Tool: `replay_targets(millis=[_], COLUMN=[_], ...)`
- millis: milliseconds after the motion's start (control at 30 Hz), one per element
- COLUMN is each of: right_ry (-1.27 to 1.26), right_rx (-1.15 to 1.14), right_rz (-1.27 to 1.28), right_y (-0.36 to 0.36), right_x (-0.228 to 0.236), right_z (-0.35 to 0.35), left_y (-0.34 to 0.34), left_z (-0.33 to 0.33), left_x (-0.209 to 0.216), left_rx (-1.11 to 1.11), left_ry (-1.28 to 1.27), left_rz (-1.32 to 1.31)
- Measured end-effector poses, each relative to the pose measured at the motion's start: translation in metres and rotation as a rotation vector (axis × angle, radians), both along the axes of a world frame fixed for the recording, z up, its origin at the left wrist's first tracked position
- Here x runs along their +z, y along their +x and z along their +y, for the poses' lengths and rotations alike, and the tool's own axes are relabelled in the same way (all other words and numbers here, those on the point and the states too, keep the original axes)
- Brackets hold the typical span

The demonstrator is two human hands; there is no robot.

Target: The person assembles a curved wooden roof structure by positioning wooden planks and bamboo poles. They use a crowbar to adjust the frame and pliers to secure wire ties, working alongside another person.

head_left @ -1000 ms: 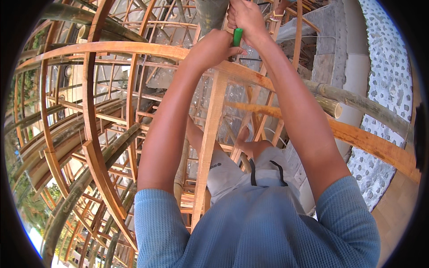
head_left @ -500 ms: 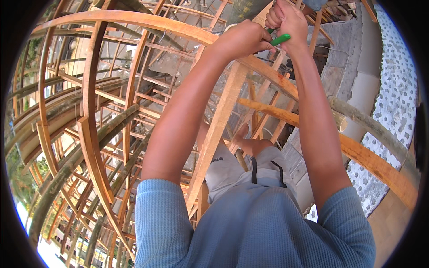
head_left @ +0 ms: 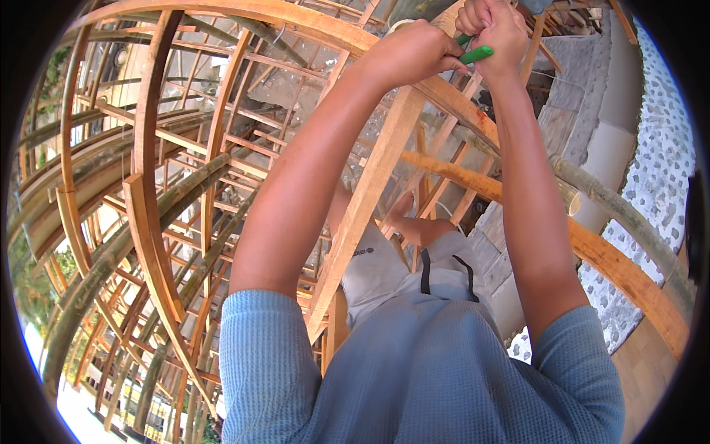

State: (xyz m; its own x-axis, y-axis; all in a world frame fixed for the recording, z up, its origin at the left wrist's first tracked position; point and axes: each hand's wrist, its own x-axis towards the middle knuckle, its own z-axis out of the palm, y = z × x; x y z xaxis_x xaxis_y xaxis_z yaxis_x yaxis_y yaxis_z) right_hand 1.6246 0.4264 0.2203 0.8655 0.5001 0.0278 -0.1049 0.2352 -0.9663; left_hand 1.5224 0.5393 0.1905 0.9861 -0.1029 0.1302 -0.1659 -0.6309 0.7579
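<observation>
At the top of the view, my left hand (head_left: 425, 53) is closed around green-handled pliers (head_left: 475, 55). Two green grips stick out past its fingers toward my right wrist; the jaws are hidden. Right beside it, my right hand (head_left: 497, 31) is curled closed, its fingers folded in, and whatever it holds is hidden. Both arms stretch forward over a wooden beam (head_left: 462, 111) of a timber frame. Just below my left hand, an upright-looking squared post (head_left: 370, 200) runs down toward my lap. A bamboo pole end (head_left: 414, 10) shows behind my hands.
Timber and bamboo scaffolding (head_left: 151, 251) fills the left, with the ground far below showing through its gaps. An orange-brown beam (head_left: 629, 274) and a bamboo pole (head_left: 621, 200) cross on the right. Beyond them lie a grey ledge (head_left: 562, 103) and a white, grey-spotted surface (head_left: 658, 140).
My hands and the pliers sit slightly farther right and higher in the picture, while the whole view has shifted a little. Both hands stay closed.
</observation>
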Motion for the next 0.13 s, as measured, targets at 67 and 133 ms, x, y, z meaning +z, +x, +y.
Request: replay_targets(millis=[67, 133], right_ry=[0.079, 0.120], right_rx=[0.050, 0.128], right_rz=[0.060, 0.121], right_y=[0.004, 0.017], right_x=[-0.006, -0.016], right_z=[-0.005, -0.008], left_y=[0.001, 0.003], left_z=[-0.004, -0.007], left_x=[-0.010, -0.017], left_rx=[0.024, 0.069], left_ry=[-0.030, -0.015], left_rz=[-0.083, -0.154])
